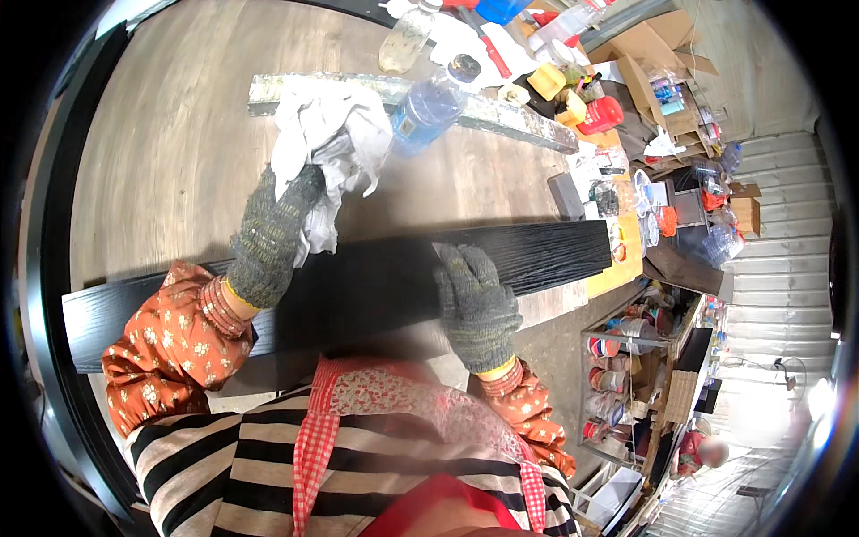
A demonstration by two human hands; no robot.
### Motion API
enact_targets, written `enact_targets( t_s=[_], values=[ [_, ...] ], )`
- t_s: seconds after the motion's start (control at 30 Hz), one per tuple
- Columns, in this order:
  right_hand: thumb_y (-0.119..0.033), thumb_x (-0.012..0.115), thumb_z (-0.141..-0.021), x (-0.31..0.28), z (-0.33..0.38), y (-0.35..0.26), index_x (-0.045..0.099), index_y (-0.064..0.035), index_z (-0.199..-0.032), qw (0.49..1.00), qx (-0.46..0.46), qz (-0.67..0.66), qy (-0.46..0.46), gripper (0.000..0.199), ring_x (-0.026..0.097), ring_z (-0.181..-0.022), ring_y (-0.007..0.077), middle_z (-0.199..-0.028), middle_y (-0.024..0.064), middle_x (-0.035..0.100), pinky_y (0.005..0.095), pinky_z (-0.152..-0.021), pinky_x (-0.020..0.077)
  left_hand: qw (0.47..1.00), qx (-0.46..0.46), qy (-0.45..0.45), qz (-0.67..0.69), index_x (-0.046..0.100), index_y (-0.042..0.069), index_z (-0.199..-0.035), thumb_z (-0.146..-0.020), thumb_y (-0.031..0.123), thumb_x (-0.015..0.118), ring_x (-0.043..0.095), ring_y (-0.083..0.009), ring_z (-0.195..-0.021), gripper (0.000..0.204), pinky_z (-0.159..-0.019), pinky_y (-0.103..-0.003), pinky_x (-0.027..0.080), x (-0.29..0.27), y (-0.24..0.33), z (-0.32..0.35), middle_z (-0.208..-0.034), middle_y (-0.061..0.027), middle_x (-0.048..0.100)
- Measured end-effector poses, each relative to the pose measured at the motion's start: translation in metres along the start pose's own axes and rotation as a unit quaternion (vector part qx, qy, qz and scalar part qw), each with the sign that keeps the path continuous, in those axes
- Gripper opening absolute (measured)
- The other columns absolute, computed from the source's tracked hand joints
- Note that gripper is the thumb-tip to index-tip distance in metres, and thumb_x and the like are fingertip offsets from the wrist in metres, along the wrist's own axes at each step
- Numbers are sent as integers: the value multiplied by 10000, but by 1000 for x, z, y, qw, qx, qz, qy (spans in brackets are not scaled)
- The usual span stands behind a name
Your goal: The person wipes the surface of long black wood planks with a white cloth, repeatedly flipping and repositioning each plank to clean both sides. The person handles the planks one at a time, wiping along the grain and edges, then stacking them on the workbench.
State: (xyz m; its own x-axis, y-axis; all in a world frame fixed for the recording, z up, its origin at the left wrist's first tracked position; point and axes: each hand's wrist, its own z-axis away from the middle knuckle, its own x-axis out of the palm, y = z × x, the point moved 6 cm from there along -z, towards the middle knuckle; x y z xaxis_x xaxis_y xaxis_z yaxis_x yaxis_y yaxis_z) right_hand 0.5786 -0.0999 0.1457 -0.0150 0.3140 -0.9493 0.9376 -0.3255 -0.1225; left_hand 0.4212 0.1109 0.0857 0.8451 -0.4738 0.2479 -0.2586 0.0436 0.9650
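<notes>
My left hand [273,237], in a dark grey knit glove, grips a bunched white cloth [331,134]. The cloth hangs over the far side of a long black wood-grain board [376,277] and touches a paint-smeared bar [519,123] behind it. My gloved right hand [474,304] rests on the board right of its middle, fingers laid along the surface. What lies under its palm is hidden. A clear plastic bottle with bluish liquid [428,116] and a dark cap stands beside the cloth.
The board lies across the near side of a wood-look table [161,143]. Toward the far right are another bottle [404,45], a red-handled tool [497,55], yellow blocks [548,80] and a red container [601,115]. A shelf of jars [617,376] stands right; a person [693,452] is beyond.
</notes>
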Motion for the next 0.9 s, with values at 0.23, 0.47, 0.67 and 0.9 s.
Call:
enact_targets(
  t_s=[0.23, 0.47, 0.67, 0.9],
  values=[
    [-231, 595, -950, 0, -6, -13, 629, -165, -1242, 999, -38, 12, -5, 302, 688, -837, 339, -1161, 138, 648, 434, -646, 555, 988, -94, -33, 119, 586, 42, -1164, -974, 247, 626, 622, -133, -724, 282, -619, -263, 517, 9, 10, 1, -880, -60, 647],
    [-271, 573, -965, 5, -5, -10, 597, -169, -1286, 998, -40, 36, -21, 338, 674, -746, 326, -1168, 132, 622, 432, -620, 549, 989, -96, -14, 115, 572, 43, -1198, -958, 229, 643, 625, -149, -733, 312, -593, -278, 524, 11, 15, 2, -916, -62, 645],
    [-296, 587, -955, 2, -9, -2, 621, -175, -1237, 1000, -21, 19, -13, 308, 671, -728, 318, -1150, 92, 629, 431, -606, 543, 977, -134, -72, 148, 538, 33, -1315, -965, 166, 629, 632, -155, -1021, 385, -887, -305, 522, 2, -6, 5, -1150, -57, 641],
    [-181, 663, -904, -10, -19, 32, 701, -131, -1158, 995, -73, 20, 57, 261, 685, -945, 268, -1055, 90, 703, 375, -764, 559, 995, 14, -70, -67, 553, -2, -1272, -954, 203, 636, 629, -176, -958, 387, -839, -311, 507, 6, 25, 9, -1081, -95, 647]
  ],
)
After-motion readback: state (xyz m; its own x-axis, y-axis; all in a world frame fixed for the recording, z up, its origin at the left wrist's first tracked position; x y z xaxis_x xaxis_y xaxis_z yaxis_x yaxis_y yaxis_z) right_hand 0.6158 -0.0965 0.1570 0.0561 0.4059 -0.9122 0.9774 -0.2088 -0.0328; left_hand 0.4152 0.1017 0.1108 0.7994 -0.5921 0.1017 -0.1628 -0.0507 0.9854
